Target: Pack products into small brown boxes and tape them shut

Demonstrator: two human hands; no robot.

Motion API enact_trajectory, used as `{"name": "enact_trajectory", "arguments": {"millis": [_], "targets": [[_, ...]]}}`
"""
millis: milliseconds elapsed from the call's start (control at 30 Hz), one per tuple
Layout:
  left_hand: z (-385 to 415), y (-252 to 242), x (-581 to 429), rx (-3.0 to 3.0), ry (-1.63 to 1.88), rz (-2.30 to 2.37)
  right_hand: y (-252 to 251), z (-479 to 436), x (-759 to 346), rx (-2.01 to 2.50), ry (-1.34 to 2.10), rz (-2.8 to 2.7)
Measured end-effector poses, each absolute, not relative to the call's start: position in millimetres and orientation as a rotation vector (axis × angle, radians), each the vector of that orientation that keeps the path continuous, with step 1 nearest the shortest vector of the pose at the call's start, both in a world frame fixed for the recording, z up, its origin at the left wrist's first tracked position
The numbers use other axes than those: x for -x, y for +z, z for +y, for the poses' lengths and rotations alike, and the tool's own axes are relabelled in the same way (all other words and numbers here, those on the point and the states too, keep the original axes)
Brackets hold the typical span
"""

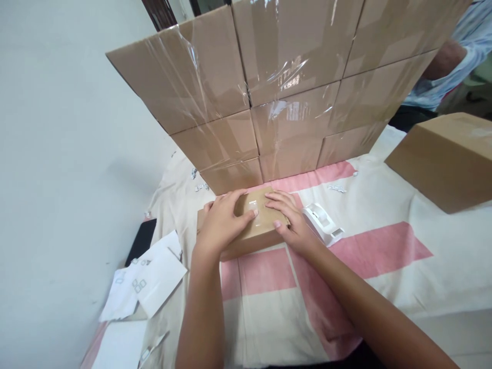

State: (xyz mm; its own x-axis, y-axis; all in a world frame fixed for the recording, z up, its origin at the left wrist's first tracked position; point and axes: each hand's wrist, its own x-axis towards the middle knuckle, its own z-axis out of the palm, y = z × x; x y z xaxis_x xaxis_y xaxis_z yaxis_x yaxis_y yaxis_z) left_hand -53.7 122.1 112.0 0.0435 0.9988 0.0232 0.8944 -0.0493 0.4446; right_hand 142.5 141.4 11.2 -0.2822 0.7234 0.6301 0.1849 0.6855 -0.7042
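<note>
A small brown cardboard box (251, 238) lies flat on the cloth in front of me. A short strip of clear tape (254, 206) runs across its top. My left hand (225, 218) grips the box's left part, its thumb pressing at the tape and its fingers reaching over the far side. Over the right end, my right hand (290, 218) holds the box with fingers on the top and thumb near the edge. Just right of that hand stands a white tape dispenser (323, 224).
A tall stack of cardboard boxes (292, 118) under clear wrap rises behind. Another box (442, 164) sits at right, near a person's sleeve (469, 56). Papers (161, 279) and a black phone-like slab (141, 241) lie left by the wall (69, 154). Pink-and-cream cloth (265, 312) covers the surface.
</note>
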Motion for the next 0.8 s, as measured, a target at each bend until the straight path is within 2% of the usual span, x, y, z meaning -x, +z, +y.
{"name": "enact_trajectory", "arguments": {"millis": [167,800], "targets": [[127.7,109.0,56.9,-2.011,0.435,1.874,9.0,141.8,-141.1,0.718,0.604,-1.808],[132.4,100.4,48.3,-2.012,0.689,1.977,2.2,143.8,-143.0,0.703,0.561,-1.829]]}}
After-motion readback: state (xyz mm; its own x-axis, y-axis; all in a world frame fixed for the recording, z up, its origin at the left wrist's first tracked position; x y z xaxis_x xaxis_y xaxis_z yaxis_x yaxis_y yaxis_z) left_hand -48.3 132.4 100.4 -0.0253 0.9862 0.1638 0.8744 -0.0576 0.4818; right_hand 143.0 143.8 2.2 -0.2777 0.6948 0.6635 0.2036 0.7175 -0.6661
